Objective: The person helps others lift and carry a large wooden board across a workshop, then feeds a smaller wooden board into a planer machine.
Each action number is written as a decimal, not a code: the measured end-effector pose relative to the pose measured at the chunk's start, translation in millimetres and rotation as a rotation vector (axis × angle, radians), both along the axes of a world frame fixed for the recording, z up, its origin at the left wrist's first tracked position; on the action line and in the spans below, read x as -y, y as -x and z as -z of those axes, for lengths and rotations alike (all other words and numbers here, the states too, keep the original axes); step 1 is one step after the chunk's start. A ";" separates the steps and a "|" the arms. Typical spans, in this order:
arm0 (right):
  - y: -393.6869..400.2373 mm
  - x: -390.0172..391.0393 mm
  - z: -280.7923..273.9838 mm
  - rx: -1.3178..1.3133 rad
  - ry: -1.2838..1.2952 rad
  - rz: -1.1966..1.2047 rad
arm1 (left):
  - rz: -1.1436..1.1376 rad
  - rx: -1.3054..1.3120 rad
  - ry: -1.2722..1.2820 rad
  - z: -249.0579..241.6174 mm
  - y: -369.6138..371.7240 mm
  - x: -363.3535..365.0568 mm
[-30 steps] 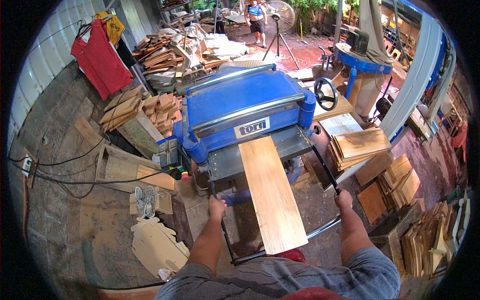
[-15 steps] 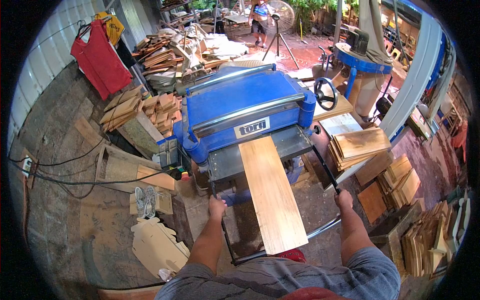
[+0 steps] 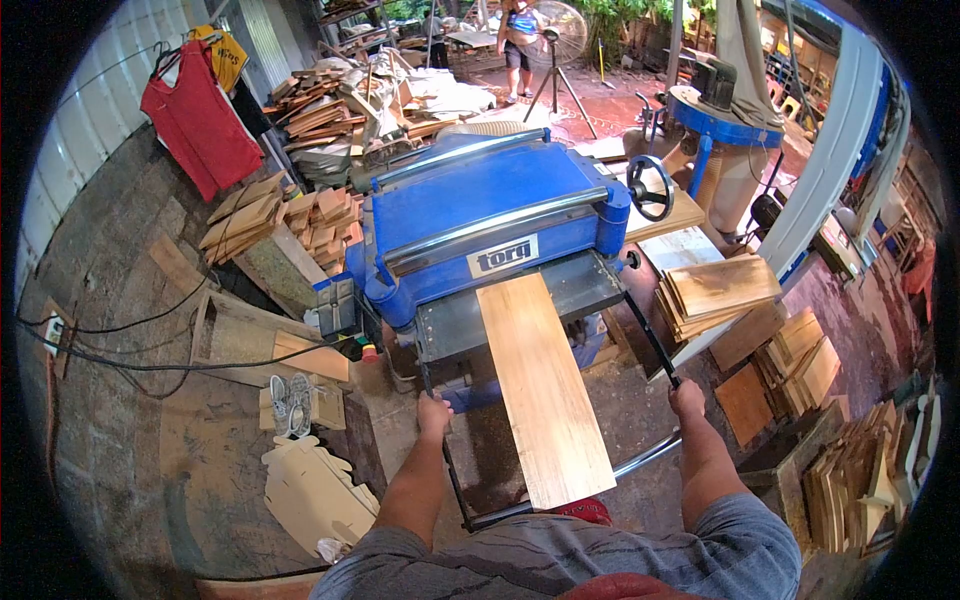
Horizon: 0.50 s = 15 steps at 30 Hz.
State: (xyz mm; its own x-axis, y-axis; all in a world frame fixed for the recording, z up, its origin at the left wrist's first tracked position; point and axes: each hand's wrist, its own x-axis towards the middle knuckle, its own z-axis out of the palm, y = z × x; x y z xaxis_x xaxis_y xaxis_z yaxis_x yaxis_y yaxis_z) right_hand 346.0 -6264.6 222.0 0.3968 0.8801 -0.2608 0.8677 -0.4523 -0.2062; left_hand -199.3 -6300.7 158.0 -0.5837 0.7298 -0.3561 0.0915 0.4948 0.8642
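Observation:
A blue thickness planer marked "torq" stands in front of me. A long pale board lies on its black infeed table and the roller frame, its far end at the machine's mouth. My left hand is closed around the left bar of the frame. My right hand is closed around the right bar. Neither hand touches the board, which lies between them. A metal roller crosses the frame's near end, partly hidden beneath the board.
Stacked boards stand right of the planer, with more wood pieces at lower right. Left are a wooden box, black cables and shoes. Beyond the planer are scrap wood, a fan and another person.
My hands, the board and the planer stay in place. In the background, the other person has shifted slightly.

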 end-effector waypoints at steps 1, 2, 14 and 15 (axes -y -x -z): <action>-0.5 -0.2 0.9 0.000 0.000 0.001 | 0.001 0.000 0.000 0.2 0.1 0.1; -1.2 -0.7 2.2 0.007 0.003 -0.001 | -0.001 -0.001 -0.009 0.4 0.1 0.1; 4.8 3.5 -8.9 0.005 -0.018 -0.002 | -0.013 -0.030 -0.045 14.1 4.9 0.4; 5.4 3.7 -10.1 0.009 -0.013 -0.001 | -0.007 -0.051 -0.042 10.4 4.1 0.9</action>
